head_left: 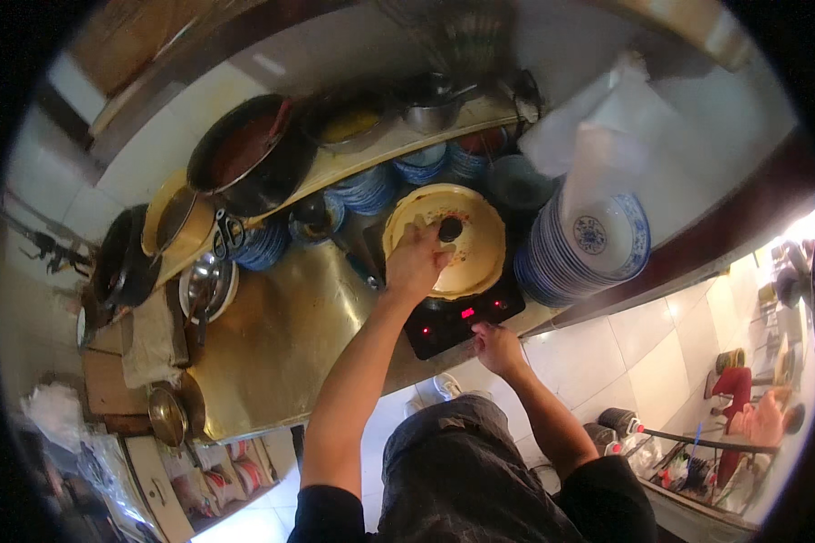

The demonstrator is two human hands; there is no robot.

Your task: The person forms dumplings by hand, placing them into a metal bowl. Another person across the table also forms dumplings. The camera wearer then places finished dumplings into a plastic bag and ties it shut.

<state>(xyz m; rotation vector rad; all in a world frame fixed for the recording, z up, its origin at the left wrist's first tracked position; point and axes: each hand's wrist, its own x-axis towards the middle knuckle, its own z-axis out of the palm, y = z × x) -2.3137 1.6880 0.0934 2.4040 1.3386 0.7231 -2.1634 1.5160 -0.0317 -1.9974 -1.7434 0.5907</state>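
Observation:
My left hand (414,264) is over the pale yellow lid (480,258) of a pot, just left of its black knob (450,228). Its fingers look spread, and I see nothing gripped in them. Brown stains mark the lid around the knob. Under the pot is a black induction cooker (444,330) with a lit red display. My right hand (498,349) is at the cooker's front edge, fingers curled with nothing visible in them. One fingertip reaches the control panel; whether it presses cannot be made out.
Right of the pot rises a tall stack of blue-and-white bowls (561,253). A shelf behind bears a large dark pot (244,149) and other pans. Scissors (229,233) hang at the shelf edge. A metal bowl (208,285) with utensils stands left on the steel counter (290,335).

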